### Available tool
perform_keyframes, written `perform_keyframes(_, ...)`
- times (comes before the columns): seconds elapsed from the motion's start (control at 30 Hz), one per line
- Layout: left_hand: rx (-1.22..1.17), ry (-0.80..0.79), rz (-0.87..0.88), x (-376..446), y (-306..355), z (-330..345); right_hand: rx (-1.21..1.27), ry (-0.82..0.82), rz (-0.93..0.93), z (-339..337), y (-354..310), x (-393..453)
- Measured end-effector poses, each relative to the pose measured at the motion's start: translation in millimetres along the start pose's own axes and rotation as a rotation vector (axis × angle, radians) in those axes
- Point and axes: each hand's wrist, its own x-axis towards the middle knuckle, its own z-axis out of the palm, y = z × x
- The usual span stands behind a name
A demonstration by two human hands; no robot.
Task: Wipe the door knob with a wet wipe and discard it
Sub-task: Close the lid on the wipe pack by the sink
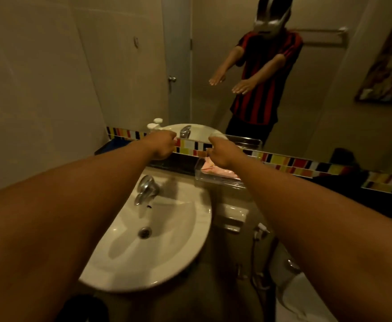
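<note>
Both my arms stretch forward over the sink toward the mirror. My left hand (161, 145) and my right hand (223, 152) are held palm down with nothing in them; the mirror shows their fingers extended. Just under my right hand a pink wet wipe pack (216, 171) lies in a clear plastic tray (199, 174) on the dark counter. The silver door knob (172, 78) appears only as a reflection in the mirror, on a grey door behind me.
A white sink (167, 249) with a chrome faucet (147, 188) is below my left arm. Pump bottles (154, 125) stand at the back left. A bidet sprayer (261, 230) and a toilet (306, 296) are at the lower right.
</note>
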Motion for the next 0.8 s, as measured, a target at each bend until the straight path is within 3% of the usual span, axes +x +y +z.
perform_keyframes(0.37,-0.098,-0.094,0.073,105.0,71.2,60.7,-0.007,-0.011,0.153,-6.1,124.0,49.3)
perform_keyframes(0.67,-0.109,-0.224,0.126,208.7,65.6,131.4,-0.006,-0.078,0.255,37.0,184.7,121.8)
perform_keyframes(0.8,-0.187,-0.225,0.059,250.7,62.6,164.1,0.056,-0.148,0.378,59.9,201.7,159.1)
